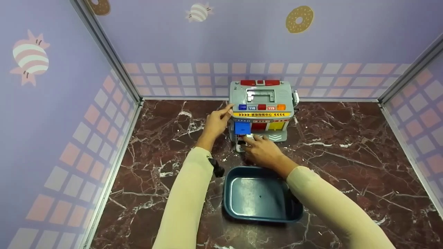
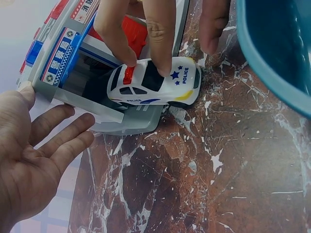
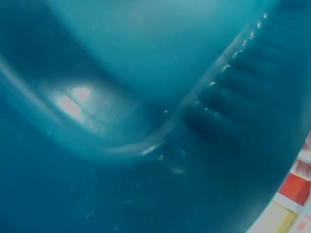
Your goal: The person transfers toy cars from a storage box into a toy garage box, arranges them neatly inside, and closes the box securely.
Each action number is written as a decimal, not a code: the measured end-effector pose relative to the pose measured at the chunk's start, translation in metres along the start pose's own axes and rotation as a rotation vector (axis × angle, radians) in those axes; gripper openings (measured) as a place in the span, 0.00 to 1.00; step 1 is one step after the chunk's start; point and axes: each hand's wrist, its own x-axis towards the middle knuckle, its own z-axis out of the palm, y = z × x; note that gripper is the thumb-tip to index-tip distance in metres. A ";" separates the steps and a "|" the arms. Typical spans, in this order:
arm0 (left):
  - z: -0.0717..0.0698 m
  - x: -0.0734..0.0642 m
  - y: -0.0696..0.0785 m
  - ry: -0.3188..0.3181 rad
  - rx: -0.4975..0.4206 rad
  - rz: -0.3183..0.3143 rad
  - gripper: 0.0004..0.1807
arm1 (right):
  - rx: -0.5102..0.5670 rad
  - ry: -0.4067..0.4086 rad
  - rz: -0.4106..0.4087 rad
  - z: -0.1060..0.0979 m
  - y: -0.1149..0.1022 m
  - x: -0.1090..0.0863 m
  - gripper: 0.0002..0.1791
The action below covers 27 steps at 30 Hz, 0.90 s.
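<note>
A grey toy rescue station stands by the back wall, with red and yellow doors and a blue door swung up. A white toy police car sits partly inside the blue-door bay, its yellow-edged front end outward. Two fingertips of my right hand rest on the car's roof and windshield. My left hand steadies the station's left side, thumb at the roof's front corner, the other fingers extended along the side wall. In the head view the right hand covers much of the car.
A dark teal plastic basin stands right in front of the station, below my right forearm; its inside fills the right wrist view. Patterned panels wall in the brown marbled surface at the back and sides.
</note>
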 end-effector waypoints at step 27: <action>0.001 0.000 -0.001 0.004 -0.010 -0.002 0.23 | 0.058 -0.276 0.125 -0.005 0.007 -0.003 0.35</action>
